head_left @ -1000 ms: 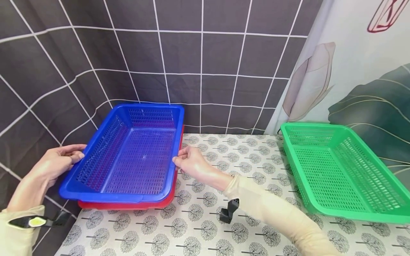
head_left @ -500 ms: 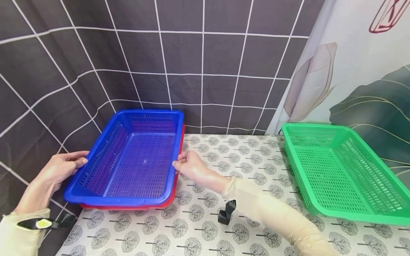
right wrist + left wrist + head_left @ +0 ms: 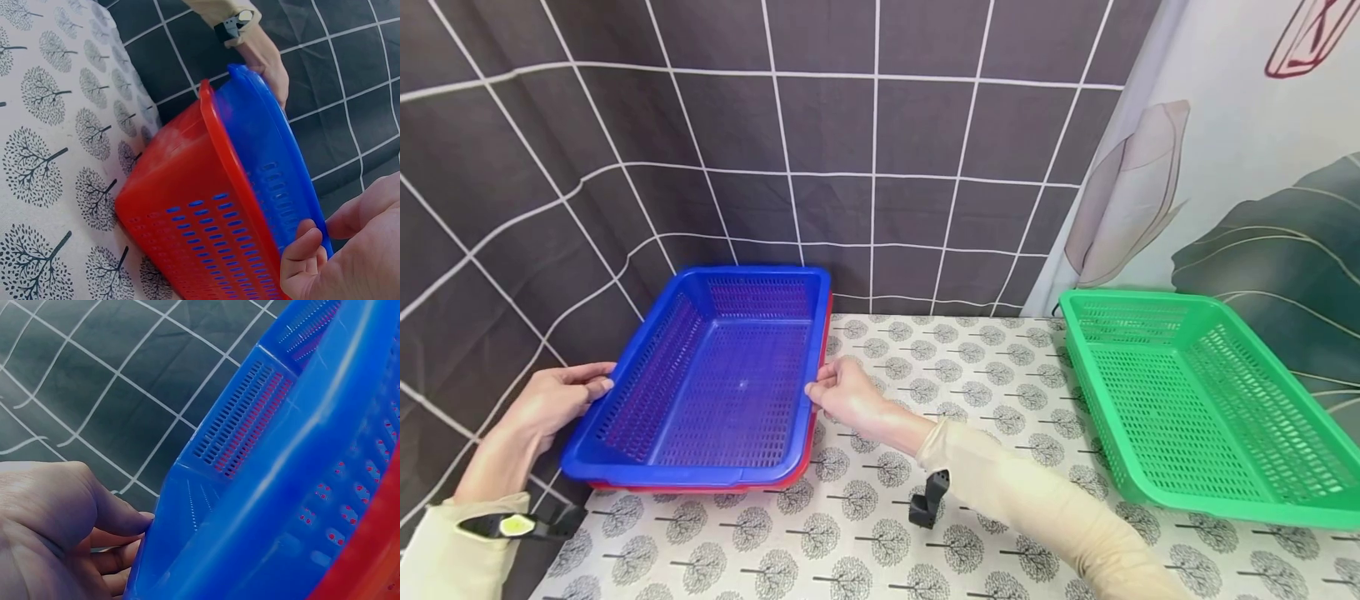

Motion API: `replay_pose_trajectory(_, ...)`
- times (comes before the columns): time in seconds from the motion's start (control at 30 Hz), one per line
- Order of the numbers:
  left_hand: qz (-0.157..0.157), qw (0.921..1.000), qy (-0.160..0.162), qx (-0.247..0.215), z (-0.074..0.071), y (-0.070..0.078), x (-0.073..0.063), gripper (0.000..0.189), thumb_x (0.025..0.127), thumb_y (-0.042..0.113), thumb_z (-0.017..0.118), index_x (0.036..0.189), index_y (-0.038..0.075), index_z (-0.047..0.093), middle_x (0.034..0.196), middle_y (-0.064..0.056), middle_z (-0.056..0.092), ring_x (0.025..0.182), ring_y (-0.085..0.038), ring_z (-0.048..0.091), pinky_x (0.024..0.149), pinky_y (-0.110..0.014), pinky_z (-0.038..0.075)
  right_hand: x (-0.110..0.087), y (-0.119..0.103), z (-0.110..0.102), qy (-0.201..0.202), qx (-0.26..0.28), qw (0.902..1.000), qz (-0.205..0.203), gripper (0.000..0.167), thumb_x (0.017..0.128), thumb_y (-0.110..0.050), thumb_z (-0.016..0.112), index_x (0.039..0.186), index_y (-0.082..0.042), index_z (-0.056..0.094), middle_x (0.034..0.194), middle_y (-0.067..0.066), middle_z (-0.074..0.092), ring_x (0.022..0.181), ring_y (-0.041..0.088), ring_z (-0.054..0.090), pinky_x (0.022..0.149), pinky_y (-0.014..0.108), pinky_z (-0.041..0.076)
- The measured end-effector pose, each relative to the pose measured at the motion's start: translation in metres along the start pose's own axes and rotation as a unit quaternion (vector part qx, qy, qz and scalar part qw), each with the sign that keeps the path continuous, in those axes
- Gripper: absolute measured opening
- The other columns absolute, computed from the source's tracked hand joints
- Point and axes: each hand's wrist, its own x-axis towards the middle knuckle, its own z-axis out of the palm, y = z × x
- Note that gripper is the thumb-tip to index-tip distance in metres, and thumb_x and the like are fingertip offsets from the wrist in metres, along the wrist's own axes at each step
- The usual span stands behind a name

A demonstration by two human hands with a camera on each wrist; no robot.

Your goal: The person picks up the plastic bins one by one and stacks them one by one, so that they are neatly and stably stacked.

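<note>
Left hand (image 3: 553,407) and right hand (image 3: 850,393) pinch opposite rims of the blue basket (image 3: 700,475), likely for balance; its depth inside the red basket (image 3: 181,178) is unclear.

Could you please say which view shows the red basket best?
The right wrist view: the red basket shows its outer walls. Head has mainly rim under the blue basket; left wrist, a cropped piece and bits through slots.

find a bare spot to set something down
The table is bare between the red basket and green basket, behind and in front of the right sleeve. Crowded: left end, where left hand and right hand hold the blue basket.
</note>
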Motion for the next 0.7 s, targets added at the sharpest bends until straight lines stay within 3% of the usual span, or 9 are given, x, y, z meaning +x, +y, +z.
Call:
replay_pose_trajectory(0.27,-0.014,0.9997,0.006,0.019,0.005,-0.005,0.0,0.051,0.1,0.009,0.054,0.14,-0.017,0.035,0.067,0.015,0.053,0.062,-0.003,0.051,0.056,-0.022,0.046,0.003,0.007,0.002,0.001,-0.017,0.9998,0.014,0.015,0.096,0.001,0.061,0.107,0.006,0.053,0.09,0.012,0.063,0.082,0.029,0.063,0.064,0.027,0.053)
replay_pose_trajectory(0.43,-0.007,0.9996,0.009,0.025,0.007,-0.008,0.001,0.051,0.099,0.007,0.054,0.139,-0.019,0.036,0.075,0.017,0.06,0.065,-0.002,0.054,0.058,-0.022,0.048,0.004,0.009,0.003,0.003,-0.02,0.9997,0.014,0.016,0.095,0.0,0.062,0.108,0.007,0.054,0.09,0.012,0.063,0.077,0.022,0.062,0.067,0.03,0.055)
replay_pose_trajectory(0.7,-0.016,0.9996,0.005,0.023,0.008,-0.012,0.004,0.051,0.098,0.008,0.056,0.137,-0.021,0.038,0.082,0.013,0.063,0.069,-0.003,0.057,0.061,-0.022,0.05,0.005,0.011,0.003,0.006,-0.022,0.9996,0.019,0.017,0.094,0.001,0.062,0.108,0.008,0.054,0.09,0.012,0.063,0.076,0.022,0.062,0.074,0.039,0.057)
